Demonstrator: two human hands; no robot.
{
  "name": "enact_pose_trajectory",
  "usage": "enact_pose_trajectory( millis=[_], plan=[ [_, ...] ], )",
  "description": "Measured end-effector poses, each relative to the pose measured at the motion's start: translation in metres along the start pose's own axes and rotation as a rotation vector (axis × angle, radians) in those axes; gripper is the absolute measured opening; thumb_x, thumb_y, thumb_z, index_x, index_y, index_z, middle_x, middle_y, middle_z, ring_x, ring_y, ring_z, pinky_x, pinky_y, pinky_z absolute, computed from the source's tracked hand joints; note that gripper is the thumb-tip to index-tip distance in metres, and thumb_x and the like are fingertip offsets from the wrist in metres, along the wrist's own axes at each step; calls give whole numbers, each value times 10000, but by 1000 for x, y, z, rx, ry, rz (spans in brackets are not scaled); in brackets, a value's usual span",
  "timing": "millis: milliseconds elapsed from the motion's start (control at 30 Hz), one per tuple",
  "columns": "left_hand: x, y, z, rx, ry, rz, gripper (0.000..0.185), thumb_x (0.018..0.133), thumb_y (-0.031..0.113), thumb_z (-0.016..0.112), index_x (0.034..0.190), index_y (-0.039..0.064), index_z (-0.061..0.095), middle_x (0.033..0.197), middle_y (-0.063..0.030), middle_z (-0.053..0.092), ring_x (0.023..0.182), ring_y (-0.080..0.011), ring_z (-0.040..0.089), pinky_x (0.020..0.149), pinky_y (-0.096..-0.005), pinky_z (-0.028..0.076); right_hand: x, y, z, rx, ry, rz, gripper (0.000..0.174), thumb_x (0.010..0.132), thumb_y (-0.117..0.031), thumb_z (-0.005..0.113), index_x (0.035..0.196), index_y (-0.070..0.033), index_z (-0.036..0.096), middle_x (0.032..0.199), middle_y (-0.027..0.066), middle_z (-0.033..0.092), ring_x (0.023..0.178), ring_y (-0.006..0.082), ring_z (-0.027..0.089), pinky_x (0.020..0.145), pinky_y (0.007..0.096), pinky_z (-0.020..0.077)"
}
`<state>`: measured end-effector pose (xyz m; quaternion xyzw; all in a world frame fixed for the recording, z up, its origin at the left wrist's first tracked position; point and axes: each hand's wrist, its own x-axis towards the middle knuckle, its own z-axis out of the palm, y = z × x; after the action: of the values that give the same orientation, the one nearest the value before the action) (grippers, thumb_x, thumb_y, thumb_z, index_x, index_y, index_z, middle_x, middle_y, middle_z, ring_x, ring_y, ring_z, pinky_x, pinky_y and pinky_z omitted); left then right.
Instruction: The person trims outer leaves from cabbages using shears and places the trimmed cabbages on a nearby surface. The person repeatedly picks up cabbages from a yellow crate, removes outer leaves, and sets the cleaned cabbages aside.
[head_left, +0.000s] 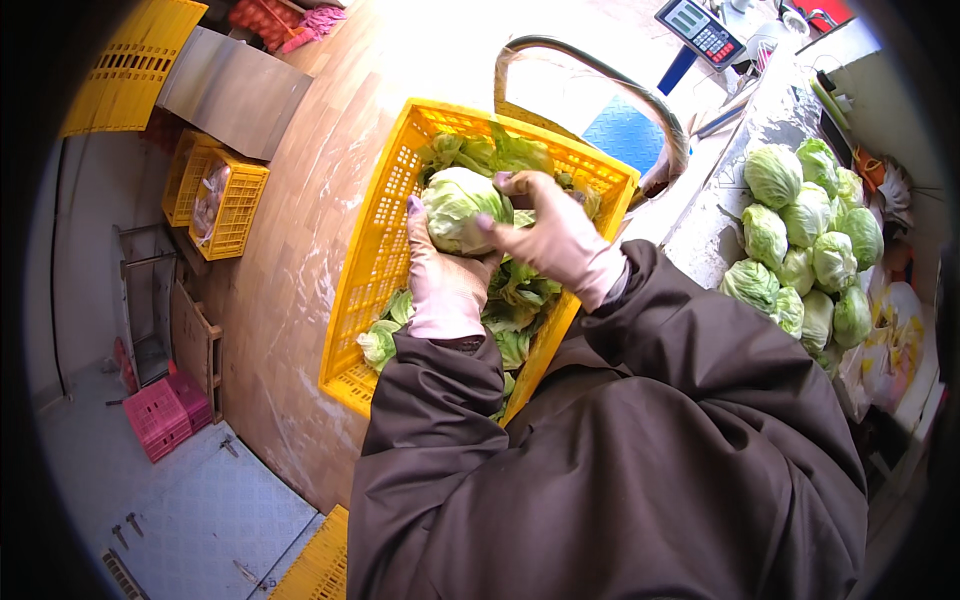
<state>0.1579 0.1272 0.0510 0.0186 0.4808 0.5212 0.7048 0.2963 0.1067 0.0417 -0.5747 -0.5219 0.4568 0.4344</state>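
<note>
My left hand (450, 281), in a pale pink glove with purple fingertips, holds a round head of lettuce (461, 210) from below and the side. My right hand (551, 232), gloved alike, is at the right side of that head, thumb and fingers apart; it is slightly blurred, and whether it grips a leaf I cannot tell. Both hands are over a yellow plastic crate (375, 247) with loose green leaves (521, 289) inside. Several lettuce heads (806, 214) lie piled on the ledge at the right.
A digital scale display (701, 34) and its blue platform (626, 135) stand beyond the crate, near a curved metal handle (600, 64). Yellow crates (244, 210) and a pink crate (157, 420) are at the left. Another yellow crate (319, 562) is at the bottom. Plastic bags (889, 345) lie at the right.
</note>
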Motion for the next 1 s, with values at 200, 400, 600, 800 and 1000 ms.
enact_pose_trajectory(
  millis=[200, 400, 600, 800, 1000],
  plan=[
    [-3, -2, -5, -54, -66, -161, 801, 806, 687, 576, 1430, 218, 399, 1460, -130, 393, 1309, -361, 395, 1038, -618, 343, -4, 5, -1, -107, -16, -176, 342, 774, -33, 729, 1072, -2, 564, 1138, 163, 608, 1071, 265, 606, 933, 305, 476],
    [-8, -2, -10, 16, -73, -208, 827, 791, 718, 579, 1428, 220, 409, 1454, -122, 410, 1315, -359, 399, 1052, -629, 313, -4, 11, -5, -110, 198, -373, 213, 825, -41, 583, 1037, -44, 610, 957, 142, 650, 830, 290, 660, 753, 333, 542],
    [-14, 9, -17, 81, -224, -300, 818, 796, 609, 691, 1396, 112, 442, 1378, -146, 484, 1250, -344, 486, 1001, -604, 425, 33, 13, -35, 444, 277, 445, 109, 988, -135, 529, 1034, -37, 543, 842, 72, 636, 644, 138, 637, 501, 254, 539],
    [-23, 17, -28, 275, -372, -97, 888, 773, 620, 717, 1382, 38, 436, 1358, -147, 505, 1240, -325, 508, 1037, -529, 426, 46, 40, -56, 356, 49, 505, 207, 1008, -197, 519, 1058, -10, 593, 836, 88, 666, 637, 136, 626, 569, 270, 556],
    [-25, 29, -29, 488, -579, 202, 1092, 618, 484, 901, 1415, -6, 338, 1346, -187, 491, 1247, -275, 508, 1057, -420, 434, 24, 67, -46, -358, -272, 21, 208, 959, -133, 557, 1116, -6, 608, 917, 113, 642, 804, 184, 598, 708, 307, 493]
  ],
)
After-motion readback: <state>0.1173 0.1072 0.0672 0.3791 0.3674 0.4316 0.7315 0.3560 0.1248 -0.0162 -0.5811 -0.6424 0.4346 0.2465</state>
